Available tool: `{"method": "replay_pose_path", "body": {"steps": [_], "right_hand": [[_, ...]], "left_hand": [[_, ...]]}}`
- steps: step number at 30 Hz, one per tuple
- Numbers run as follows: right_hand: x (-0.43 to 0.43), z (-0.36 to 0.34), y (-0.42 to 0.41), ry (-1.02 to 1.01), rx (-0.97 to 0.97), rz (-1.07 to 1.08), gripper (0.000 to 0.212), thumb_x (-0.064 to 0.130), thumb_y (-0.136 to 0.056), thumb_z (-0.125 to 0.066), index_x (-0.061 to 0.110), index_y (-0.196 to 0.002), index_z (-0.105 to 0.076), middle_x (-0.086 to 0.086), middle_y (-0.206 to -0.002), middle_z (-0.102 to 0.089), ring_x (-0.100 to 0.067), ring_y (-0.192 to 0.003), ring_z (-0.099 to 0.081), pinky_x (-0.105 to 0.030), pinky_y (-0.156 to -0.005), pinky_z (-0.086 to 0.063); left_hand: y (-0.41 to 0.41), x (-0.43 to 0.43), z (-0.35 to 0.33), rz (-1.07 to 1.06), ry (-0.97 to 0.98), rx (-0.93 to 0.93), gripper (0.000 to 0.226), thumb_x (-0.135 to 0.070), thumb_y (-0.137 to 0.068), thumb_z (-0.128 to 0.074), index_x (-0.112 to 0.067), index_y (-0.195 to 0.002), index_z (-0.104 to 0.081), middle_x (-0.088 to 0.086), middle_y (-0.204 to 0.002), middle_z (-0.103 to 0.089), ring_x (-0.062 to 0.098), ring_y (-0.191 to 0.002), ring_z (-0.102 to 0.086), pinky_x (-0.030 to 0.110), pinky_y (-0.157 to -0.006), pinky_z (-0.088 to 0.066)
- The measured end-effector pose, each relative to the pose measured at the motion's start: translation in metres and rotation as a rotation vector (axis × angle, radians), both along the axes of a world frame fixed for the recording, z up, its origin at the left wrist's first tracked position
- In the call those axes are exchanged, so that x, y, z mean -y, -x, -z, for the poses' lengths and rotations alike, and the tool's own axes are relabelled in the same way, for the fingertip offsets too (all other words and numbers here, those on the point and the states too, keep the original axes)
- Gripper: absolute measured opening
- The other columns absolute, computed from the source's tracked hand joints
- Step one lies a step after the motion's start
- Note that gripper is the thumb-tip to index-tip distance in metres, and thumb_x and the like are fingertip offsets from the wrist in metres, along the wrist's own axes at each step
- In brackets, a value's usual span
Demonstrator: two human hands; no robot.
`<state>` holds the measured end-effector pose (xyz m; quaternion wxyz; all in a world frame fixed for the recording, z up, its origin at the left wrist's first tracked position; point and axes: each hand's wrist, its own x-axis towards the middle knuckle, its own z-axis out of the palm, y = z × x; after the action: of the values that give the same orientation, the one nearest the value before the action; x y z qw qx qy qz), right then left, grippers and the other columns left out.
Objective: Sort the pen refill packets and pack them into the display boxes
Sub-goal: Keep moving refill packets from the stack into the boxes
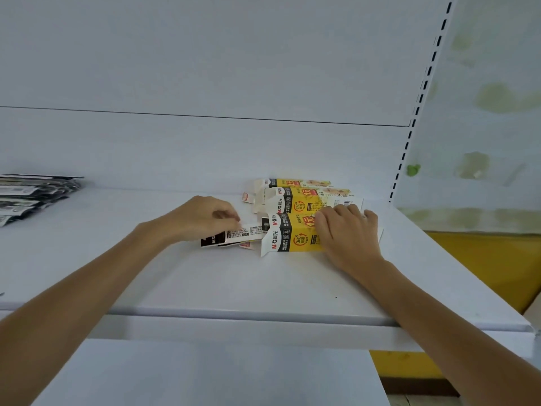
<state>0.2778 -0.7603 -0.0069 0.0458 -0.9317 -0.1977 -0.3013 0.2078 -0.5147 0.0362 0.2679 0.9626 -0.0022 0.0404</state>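
Observation:
Three yellow, white and black display boxes lie on their sides on the white shelf (205, 288). My right hand (347, 232) holds the nearest box (292, 235) from above, its fingers curled over the far edge. My left hand (202, 216) grips a small bundle of black and white refill packets (234, 234) whose right end sits in that box's open left end. The middle box (304, 200) and the far box (292, 183) lie behind, their left flaps open.
A pile of several more black and white refill packets (32, 194) lies at the left edge of the shelf. The white back panel rises behind. A slotted upright (421, 95) bounds the shelf at the right, with a yellow surface (483, 265) beyond.

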Motion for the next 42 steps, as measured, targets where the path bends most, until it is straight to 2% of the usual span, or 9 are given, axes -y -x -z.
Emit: {"method": "replay_pose_path", "body": {"steps": [5, 8, 17, 20, 23, 27, 30, 37, 42], "right_hand": [[-0.001, 0.001, 0.000, -0.005, 0.006, 0.002, 0.072, 0.036, -0.078, 0.008, 0.014, -0.097, -0.058, -0.004, -0.095, -0.063, -0.028, -0.095, -0.053, -0.049, -0.093, -0.033], [-0.001, 0.002, -0.001, -0.003, 0.010, 0.004, 0.070, 0.034, -0.079, 0.007, 0.014, -0.096, -0.058, -0.004, -0.094, -0.063, -0.028, -0.093, -0.053, -0.049, -0.092, -0.034], [-0.001, 0.002, 0.000, 0.009, 0.024, 0.008, 0.064, 0.034, -0.083, 0.000, 0.013, -0.090, -0.060, -0.004, -0.088, -0.063, -0.028, -0.089, -0.054, -0.049, -0.092, -0.034], [-0.002, 0.001, 0.002, -0.003, 0.043, 0.027, 0.050, 0.028, -0.086, -0.015, 0.012, -0.078, -0.061, -0.005, -0.074, -0.063, -0.030, -0.075, -0.057, -0.052, -0.084, -0.041], [-0.001, 0.001, 0.001, -0.010, 0.015, 0.029, 0.047, 0.026, -0.086, -0.018, 0.010, -0.073, -0.060, -0.006, -0.068, -0.062, -0.030, -0.069, -0.056, -0.052, -0.080, -0.043], [0.000, 0.003, 0.001, 0.010, 0.008, -0.013, 0.061, 0.033, -0.084, -0.005, 0.011, -0.086, -0.062, -0.006, -0.082, -0.064, -0.030, -0.083, -0.056, -0.052, -0.090, -0.037], [0.001, 0.001, 0.002, 0.020, -0.004, -0.007, 0.071, 0.036, -0.080, 0.005, 0.014, -0.096, -0.060, -0.003, -0.093, -0.064, -0.027, -0.094, -0.053, -0.049, -0.097, -0.030], [0.002, -0.006, -0.001, 0.102, -0.074, 0.027, 0.075, 0.035, -0.077, 0.011, 0.015, -0.101, -0.057, -0.003, -0.100, -0.061, -0.026, -0.103, -0.050, -0.054, -0.101, -0.024], [0.002, -0.026, -0.008, 0.177, -0.258, 0.074, 0.032, 0.023, -0.097, -0.025, 0.012, -0.116, -0.048, -0.008, -0.116, -0.053, -0.030, -0.118, -0.041, -0.063, -0.104, -0.022]], "left_hand": [[0.009, -0.017, 0.006, -0.021, -0.035, -0.110, 0.013, -0.045, -0.067, -0.058, -0.036, -0.073, -0.065, -0.007, -0.093, -0.068, 0.011, -0.095, -0.059, 0.028, -0.088, -0.043], [0.009, -0.010, 0.006, 0.037, 0.077, -0.059, 0.014, -0.028, -0.086, -0.063, -0.028, -0.072, -0.063, -0.008, -0.079, -0.064, 0.005, -0.074, -0.056, 0.021, -0.072, -0.040], [-0.016, 0.053, 0.015, 0.040, 0.128, 0.125, 0.032, -0.010, -0.088, -0.051, -0.019, -0.058, -0.055, -0.009, -0.059, -0.053, 0.003, -0.050, -0.048, 0.008, -0.049, -0.036], [-0.013, 0.044, 0.014, 0.077, 0.233, -0.005, 0.019, -0.025, -0.086, -0.059, -0.032, -0.069, -0.065, -0.018, -0.069, -0.064, -0.005, -0.064, -0.057, 0.012, -0.065, -0.043], [-0.008, 0.027, 0.013, 0.041, 0.302, -0.027, 0.009, -0.032, -0.074, -0.069, -0.026, -0.079, -0.072, -0.005, -0.086, -0.071, 0.008, -0.086, -0.063, 0.026, -0.085, -0.045], [-0.009, 0.030, 0.019, 0.049, 0.344, 0.030, 0.013, -0.018, -0.084, -0.066, -0.023, -0.073, -0.072, -0.015, -0.064, -0.065, -0.001, -0.064, -0.057, 0.021, -0.074, -0.042], [-0.020, 0.045, 0.025, 0.021, 0.303, 0.075, 0.019, -0.007, -0.086, -0.055, -0.011, -0.087, -0.074, -0.020, -0.051, -0.059, -0.006, -0.048, -0.050, 0.014, -0.059, -0.043], [-0.021, 0.047, 0.029, -0.093, 0.240, 0.207, 0.005, -0.024, -0.087, -0.061, -0.023, -0.088, -0.066, -0.006, -0.093, -0.065, 0.008, -0.086, -0.060, 0.008, -0.058, -0.045], [0.006, 0.015, 0.029, -0.190, 0.084, 0.274, 0.009, -0.029, -0.086, -0.061, -0.026, -0.094, -0.060, -0.007, -0.099, -0.061, 0.012, -0.092, -0.059, 0.021, -0.076, -0.042]]}}
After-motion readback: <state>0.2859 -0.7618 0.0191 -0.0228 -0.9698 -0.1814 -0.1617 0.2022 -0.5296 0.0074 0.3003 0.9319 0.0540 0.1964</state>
